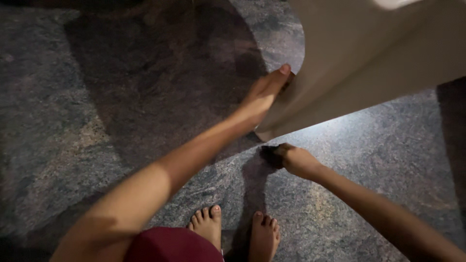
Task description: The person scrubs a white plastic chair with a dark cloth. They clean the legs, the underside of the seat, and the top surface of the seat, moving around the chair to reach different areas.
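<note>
- Two bare feet point(238, 233) at 6 o'clock, standing side by side on a speckled grey stone floor point(73, 121); one dark red garment point(172, 245) at the bottom edge, just left of them.
- One right hand point(297, 161) just right of centre, fingers point(281, 153) curled shut around something small and dark point(270, 154); too shadowed to tell what kind of thing.
- Just above that hand, the lower corner of one large beige cloth point(369, 63), hanging down from 1 o'clock; plain, smooth, uniform in colour, with soft long folds and a straight lower edge slanting up toward 3 o'clock.
- One left hand point(264, 94) near centre, reaching toward 12 o'clock, fingers point(276, 77) held straight and pressed together, flat against the cloth's left edge; fingertips partly tucked behind the fabric.
- Beyond, at 11 o'clock, one broad dark shadow point(160, 73) spread over the floor.
- At 3 o'clock, a dark strip point(451, 126) at the frame's edge; cannot tell what.
- Count: two hands, two feet, one cloth.
</note>
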